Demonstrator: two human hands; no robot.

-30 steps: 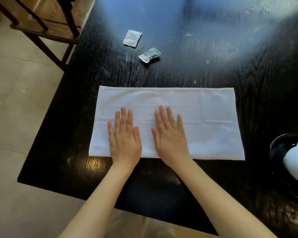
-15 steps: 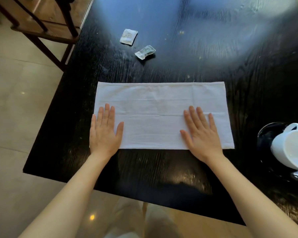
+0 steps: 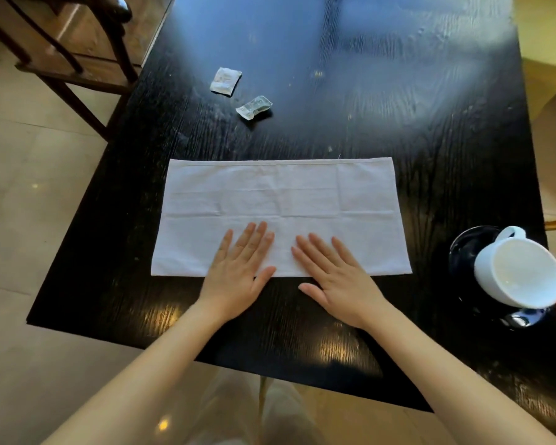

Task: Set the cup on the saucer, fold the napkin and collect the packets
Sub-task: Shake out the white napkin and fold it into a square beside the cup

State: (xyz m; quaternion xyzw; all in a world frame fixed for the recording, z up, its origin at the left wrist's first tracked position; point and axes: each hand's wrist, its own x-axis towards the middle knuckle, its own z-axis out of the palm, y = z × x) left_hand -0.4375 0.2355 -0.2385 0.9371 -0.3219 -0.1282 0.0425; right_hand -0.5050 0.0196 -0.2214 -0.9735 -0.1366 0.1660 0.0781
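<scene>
Pressing flat | left hand (image 3: pixel 238 277) spread on napkin (image 3: pixel 280 200) | right hand (image 3: pixel 337 277) spread, same

Left hand (image 3: pixel 238 277) and right hand (image 3: pixel 337 281) side by side, palms down, fingers (image 3: pixel 254 239) flat and extended.

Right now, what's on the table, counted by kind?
Napkin: 1
Packets: 2
Cup: 1
Saucer: 1
Spoon: 1
Total: 6
</scene>
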